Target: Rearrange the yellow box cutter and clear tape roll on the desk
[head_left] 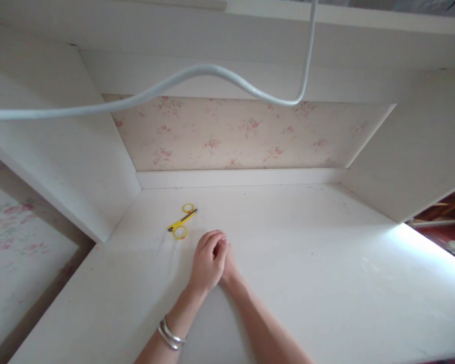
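My left hand (pixel 208 260), with silver bangles (pixel 170 336) at its wrist, is curled closed against my right hand (pixel 229 268). Both hands meet over the white desktop (pixel 288 268), the left one partly covering the right. The right hand's fingers are mostly hidden behind the left. Up and to the left of them lies a yellow utility knife (pixel 182 221), set diagonally. One small yellow-rimmed tape roll (pixel 188 204) is beyond the knife, and another tape roll (pixel 180 238) lies on its near side, closer to my left hand.
A white cable (pixel 205 70) hangs across the upper view, in front of a shelf edge (pixel 326 50). White side panels (pixel 102 187) stand left and right of the desktop. Flowered wallpaper (pixel 235 134) covers the back. A reddish-brown area shows past the right edge.
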